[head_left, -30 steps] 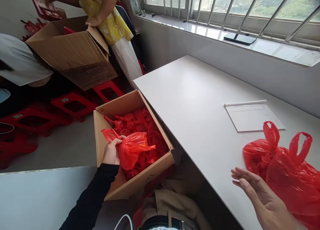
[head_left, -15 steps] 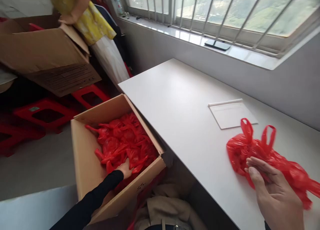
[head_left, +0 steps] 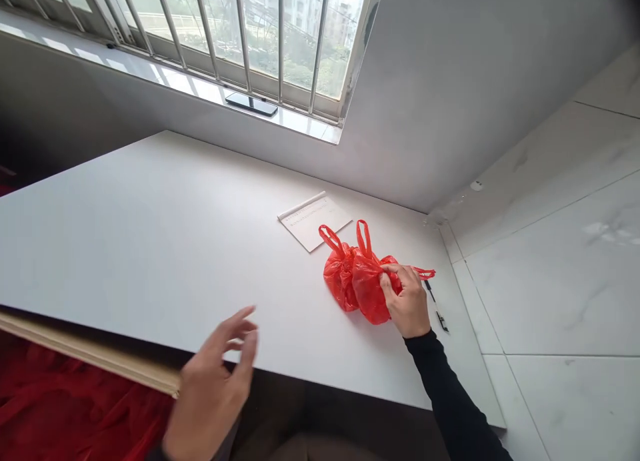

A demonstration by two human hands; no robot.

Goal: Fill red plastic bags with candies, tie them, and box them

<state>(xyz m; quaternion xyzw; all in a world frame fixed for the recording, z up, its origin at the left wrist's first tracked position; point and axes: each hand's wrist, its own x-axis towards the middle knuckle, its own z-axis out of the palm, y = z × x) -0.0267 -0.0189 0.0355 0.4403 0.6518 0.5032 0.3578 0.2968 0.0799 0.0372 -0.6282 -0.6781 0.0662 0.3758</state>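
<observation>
On the right part of the white table [head_left: 165,241] lie red plastic bags [head_left: 343,277], bunched together with two handle loops sticking up. My right hand [head_left: 407,301] pinches the thin red plastic of the bag [head_left: 371,291] nearest to it. My left hand [head_left: 215,384], slightly blurred, hovers over the table's front edge with fingers apart and nothing in them. Below and left of it, more red bags [head_left: 75,401] fill a cardboard box [head_left: 100,361], only partly in view.
A white notepad [head_left: 315,221] lies behind the bags. To their right is a pen [head_left: 437,307]. A phone [head_left: 251,104] rests on the sill of the barred window. Tiled wall [head_left: 560,267] bounds the table's right end.
The view has swung right. My left hand has come out of the box, empty, to the table's edge. My right hand, previously beside the bags, now pinches one. The other person is out of view.
</observation>
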